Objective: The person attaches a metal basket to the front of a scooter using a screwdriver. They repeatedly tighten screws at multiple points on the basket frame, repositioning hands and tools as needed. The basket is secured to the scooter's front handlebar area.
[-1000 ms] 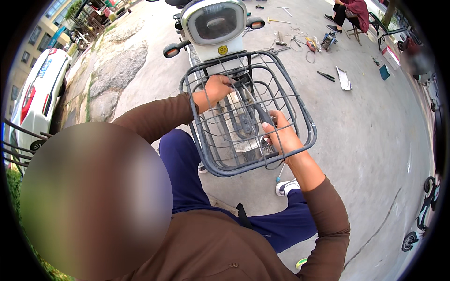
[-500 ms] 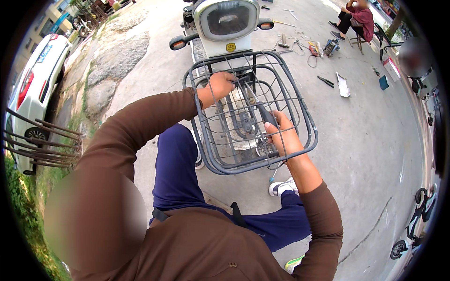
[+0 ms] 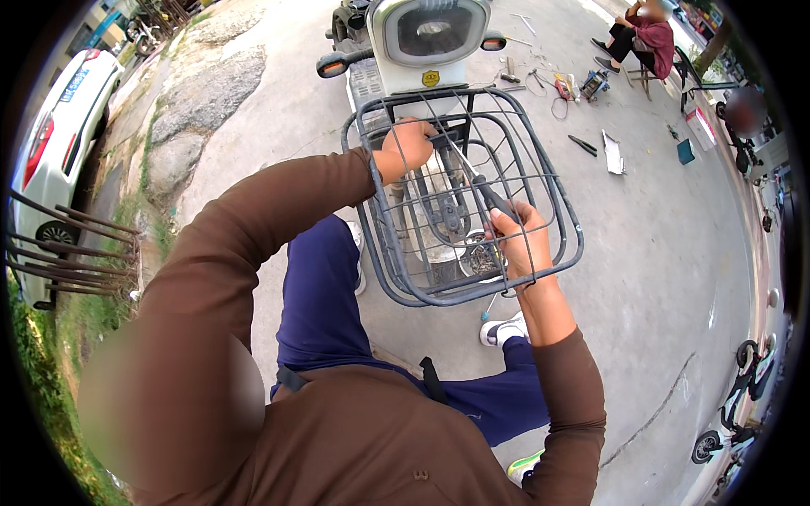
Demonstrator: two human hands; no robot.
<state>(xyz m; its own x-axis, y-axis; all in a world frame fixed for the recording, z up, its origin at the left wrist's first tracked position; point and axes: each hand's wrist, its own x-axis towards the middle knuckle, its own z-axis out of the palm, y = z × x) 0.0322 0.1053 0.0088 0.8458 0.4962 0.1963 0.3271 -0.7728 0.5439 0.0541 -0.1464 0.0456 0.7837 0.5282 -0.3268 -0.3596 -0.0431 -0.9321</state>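
A dark wire basket (image 3: 396, 278) sits in front of me, against the front of a white scooter (image 3: 384, 72). Inside it, my right hand (image 3: 525, 240) grips the black handle of a screwdriver (image 3: 496, 201), whose shaft slants up and left to the basket's back. There my left hand (image 3: 407, 148) has its fingers pinched together by a black bracket (image 3: 456, 135), close to the screwdriver's tip. What those fingers hold is too small to tell. Through the wires, a round dish of small metal parts (image 3: 481, 257) shows below.
Tools lie on the concrete to the right, among them pliers (image 3: 582, 146) and a hammer (image 3: 510, 72). A white sheet (image 3: 613, 153) and a green box (image 3: 685, 152) are farther right. Someone in a red top (image 3: 654, 38) sits beyond. A white car (image 3: 72, 126) stands left.
The basket and scooter appear slightly farther right in view, and both hands have shifted right with them. The screwdriver stays in my right hand, its tip still at the bracket.
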